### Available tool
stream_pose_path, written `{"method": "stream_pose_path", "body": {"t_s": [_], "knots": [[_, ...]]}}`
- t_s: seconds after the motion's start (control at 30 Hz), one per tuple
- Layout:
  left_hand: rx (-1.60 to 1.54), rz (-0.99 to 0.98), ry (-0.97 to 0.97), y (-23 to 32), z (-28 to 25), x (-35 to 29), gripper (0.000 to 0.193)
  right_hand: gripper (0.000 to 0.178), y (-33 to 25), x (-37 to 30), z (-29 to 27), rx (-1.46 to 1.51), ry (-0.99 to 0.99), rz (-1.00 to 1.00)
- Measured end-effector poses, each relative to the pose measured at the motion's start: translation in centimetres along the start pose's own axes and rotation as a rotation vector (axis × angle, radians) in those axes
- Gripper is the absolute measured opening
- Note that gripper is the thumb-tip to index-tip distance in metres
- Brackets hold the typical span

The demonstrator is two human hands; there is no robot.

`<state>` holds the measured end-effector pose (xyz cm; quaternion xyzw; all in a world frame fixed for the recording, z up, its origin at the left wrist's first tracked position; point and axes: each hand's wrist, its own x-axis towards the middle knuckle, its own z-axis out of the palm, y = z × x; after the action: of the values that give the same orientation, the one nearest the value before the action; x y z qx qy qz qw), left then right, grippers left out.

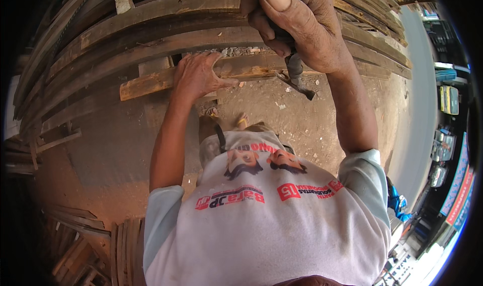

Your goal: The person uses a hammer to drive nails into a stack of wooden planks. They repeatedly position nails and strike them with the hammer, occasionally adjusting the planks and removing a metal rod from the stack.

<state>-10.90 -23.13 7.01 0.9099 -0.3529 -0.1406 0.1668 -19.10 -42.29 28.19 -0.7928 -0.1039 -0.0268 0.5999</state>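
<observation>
My right hand [307, 29] is raised close to the camera, its fingers wrapped round a dark handle. Below it shows the metal head of a claw hammer [301, 85], with a thin prong on one side and a blunt end on the other. My left hand [197, 74] lies across a rough wooden beam [148, 84], fingers bent over the far edge and thumb along the near side. The beam's left end sticks out past this hand. Part of the hammer's handle is hidden inside my right fist.
Long stacked timbers [166, 9] fill the far side. Dirt ground [302, 120] with small debris lies around my sandalled feet [242, 120]. More wood pieces [128, 248] stand at the lower left. A road [417, 105] with parked vehicles [443, 145] runs along the right.
</observation>
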Motion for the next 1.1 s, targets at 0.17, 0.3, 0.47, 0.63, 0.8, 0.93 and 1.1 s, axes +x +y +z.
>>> {"method": "stream_pose_path", "body": {"t_s": [0.17, 0.3, 0.47, 0.63, 0.8, 0.93, 1.1], "knots": [[-0.06, 0.013, -0.034, 0.5, -1.2, -0.2, 0.102, 0.059, -0.7, 1.6, 4.4, -0.191, -0.078, -0.128], [-0.238, 0.103, 0.164, -1.0, 0.5, 0.2, 0.099, 0.07, 3.8, 4.5, 5.7, -0.171, -0.275, -0.28], [-0.111, 0.03, 0.018, -1.0, -1.2, -0.1, 0.095, 0.059, 4.1, 4.9, 9.3, -0.255, -0.375, -0.352], [0.013, 0.044, -0.086, 0.5, -1.8, 0.4, 0.092, 0.052, 2.6, 1.8, 3.7, -0.202, -0.36, -0.45], [-0.017, 0.121, 0.022, -0.6, -1.5, -0.3, 0.09, 0.022, -0.5, -0.5, 3.0, -0.271, -0.095, -0.273], [-0.193, 0.127, 0.068, -1.8, -0.9, -0.1, 0.084, 0.014, 1.0, 1.0, 8.7, -0.235, 0.095, -0.141], [-0.001, 0.006, -0.111, 1.7, -3.6, 0.2, 0.076, 0.023, -1.6, -1.0, 0.9, -0.16, 0.01, -0.108]]}}
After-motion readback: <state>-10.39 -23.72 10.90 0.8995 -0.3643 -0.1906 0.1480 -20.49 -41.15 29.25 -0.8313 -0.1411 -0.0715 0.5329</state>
